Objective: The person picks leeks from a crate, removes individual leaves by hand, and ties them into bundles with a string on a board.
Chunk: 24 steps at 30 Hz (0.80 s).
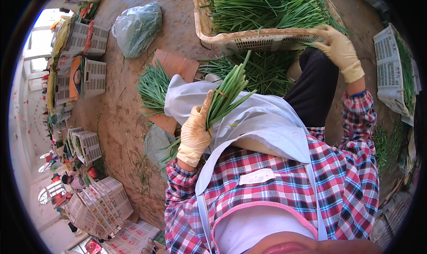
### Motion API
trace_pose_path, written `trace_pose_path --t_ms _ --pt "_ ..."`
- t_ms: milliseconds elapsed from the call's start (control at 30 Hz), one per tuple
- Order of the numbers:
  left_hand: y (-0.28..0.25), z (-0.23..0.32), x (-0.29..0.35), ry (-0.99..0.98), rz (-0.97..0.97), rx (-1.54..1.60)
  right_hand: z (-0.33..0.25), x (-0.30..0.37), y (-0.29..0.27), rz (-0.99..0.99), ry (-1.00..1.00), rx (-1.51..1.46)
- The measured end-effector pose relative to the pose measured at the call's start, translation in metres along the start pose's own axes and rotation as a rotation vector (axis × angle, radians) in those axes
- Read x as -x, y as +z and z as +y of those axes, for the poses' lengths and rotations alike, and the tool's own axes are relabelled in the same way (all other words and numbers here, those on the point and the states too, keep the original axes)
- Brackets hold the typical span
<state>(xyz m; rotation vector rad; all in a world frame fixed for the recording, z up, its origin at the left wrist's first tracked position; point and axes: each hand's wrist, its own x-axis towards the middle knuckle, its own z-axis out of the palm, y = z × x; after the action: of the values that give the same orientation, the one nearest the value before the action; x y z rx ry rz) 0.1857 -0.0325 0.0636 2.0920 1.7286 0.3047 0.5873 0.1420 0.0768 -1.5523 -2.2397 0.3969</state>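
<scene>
1. Left hand [194,136], in a tan rubber glove, is wrapped tight around a bundle of green chives [227,96] — fingers curled closed on the lower stalks, thumb up along them. The bundle is tied with a thin band near the grip and stands up, leaning slightly right over the pale apron [262,120] on the person's lap.

2. Right hand [340,49], gloved the same, is stretched out to the big cream plastic crate [258,36] straight ahead of the lap. Its fingers lie bent over the crate's near rim at the right corner; whether they pinch any stalks there, I cannot tell.

3. That crate is heaped with loose chives [267,7], their tips spilling over its right edge.

4. Just below the crate's near wall, more cut chives [262,72] lie on the dirt floor [120,116], up against the person's dark trouser knee.

5. Left of the crate, a fanned bunch [153,87] rests on a piece of brown cardboard [175,65] — right beside the apron's edge.

6. Farther left of the crate, up near its far corner, a clear plastic bag [138,27] stuffed with greens sits on the floor.

7. Well left of the crate, white slatted baskets [91,74] are stacked along the wall, with more of them lower down.

8. Right of the crate, another white basket [391,72] holds greens.
</scene>
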Motion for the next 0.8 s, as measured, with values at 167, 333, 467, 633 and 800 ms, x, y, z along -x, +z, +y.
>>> trace_pose_path --t_ms 167,333,467,633,800 --pt "0.005 0.018 -0.008 0.055 -0.048 0.046 -0.084 0.0 0.058 -0.035 -0.667 -0.174" --pt "0.007 0.013 -0.006 0.024 -0.016 0.023 -0.044 -0.007 0.05 -0.07 -0.482 0.185" --pt "0.006 0.009 -0.004 -0.031 0.003 -0.047 -0.021 -0.017 0.024 -0.016 -0.189 0.268" --pt "0.022 0.019 -0.016 0.012 0.099 -0.095 -0.124 0.007 0.057 -0.094 -0.372 -0.333" --pt "0.031 0.01 -0.02 0.043 0.131 0.208 -0.137 0.019 0.043 -0.378 -0.419 -1.023"
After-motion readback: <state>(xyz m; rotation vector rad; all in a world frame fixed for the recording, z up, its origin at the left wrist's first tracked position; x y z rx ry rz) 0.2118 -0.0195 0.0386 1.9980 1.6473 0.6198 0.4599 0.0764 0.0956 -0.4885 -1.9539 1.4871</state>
